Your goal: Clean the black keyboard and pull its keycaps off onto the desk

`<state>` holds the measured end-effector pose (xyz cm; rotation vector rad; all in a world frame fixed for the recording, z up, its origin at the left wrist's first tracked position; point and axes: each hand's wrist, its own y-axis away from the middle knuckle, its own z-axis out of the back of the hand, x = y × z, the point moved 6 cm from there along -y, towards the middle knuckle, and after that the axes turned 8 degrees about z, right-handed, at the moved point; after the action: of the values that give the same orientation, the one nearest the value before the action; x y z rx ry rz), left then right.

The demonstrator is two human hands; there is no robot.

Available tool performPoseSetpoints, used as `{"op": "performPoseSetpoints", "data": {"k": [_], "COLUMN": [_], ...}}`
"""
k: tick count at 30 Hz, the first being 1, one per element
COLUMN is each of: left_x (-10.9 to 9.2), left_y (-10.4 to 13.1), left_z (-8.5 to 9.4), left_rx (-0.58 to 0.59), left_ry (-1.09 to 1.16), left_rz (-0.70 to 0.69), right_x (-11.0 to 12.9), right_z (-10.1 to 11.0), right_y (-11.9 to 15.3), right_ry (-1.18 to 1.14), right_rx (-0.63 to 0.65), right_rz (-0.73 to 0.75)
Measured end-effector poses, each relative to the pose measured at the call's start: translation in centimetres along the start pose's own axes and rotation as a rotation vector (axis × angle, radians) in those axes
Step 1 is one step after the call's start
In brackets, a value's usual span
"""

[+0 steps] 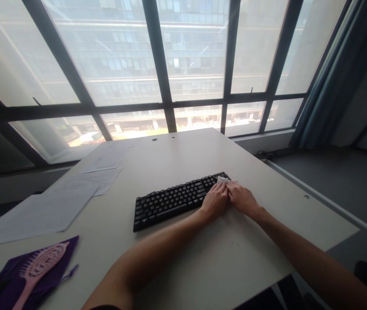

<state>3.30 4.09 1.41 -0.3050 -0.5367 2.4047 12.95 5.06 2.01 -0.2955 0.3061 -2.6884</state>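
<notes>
A black keyboard (pixel 170 199) lies at a slant on the white desk. At its right end, a small white tissue (pixel 222 179) is pressed against the far corner by the number keys. My left hand (pixel 216 199) rests over the right-hand keys, its fingertips closed on the tissue. Coming in from the right, my right hand (pixel 242 198) touches the left one and grips the tissue's other side. The fingers partly cover the tissue and the keys under them.
Printed paper sheets (pixel 51 211) spread along the desk's left edge. Front left, a pink hairbrush (pixel 43 265) lies on a purple drawstring pouch (pixel 69 254). Windows (pixel 193 51) stand behind the white desk (pixel 183 155); a blue curtain (pixel 328 82) hangs at right.
</notes>
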Motion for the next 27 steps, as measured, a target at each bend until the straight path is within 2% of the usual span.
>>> {"op": "performPoseSetpoints", "data": {"k": [12,21,27], "left_x": [0.3,0.0,-0.1], "left_y": [-0.3,-0.6,-0.4], "left_z": [0.1,1.1,1.2], "left_rx": [0.017,0.016,0.010], "left_ry": [0.033,0.069,0.084], "left_rz": [-0.005,-0.029,-0.031], "right_x": [0.0,0.0,0.0], "right_z": [0.0,1.1,1.6], "right_y": [0.1,0.2,0.4], "right_ry": [0.011,0.105,0.144], "right_rx": [-0.003,0.077,0.070], "right_rz": [-0.022,-0.104,-0.146]}}
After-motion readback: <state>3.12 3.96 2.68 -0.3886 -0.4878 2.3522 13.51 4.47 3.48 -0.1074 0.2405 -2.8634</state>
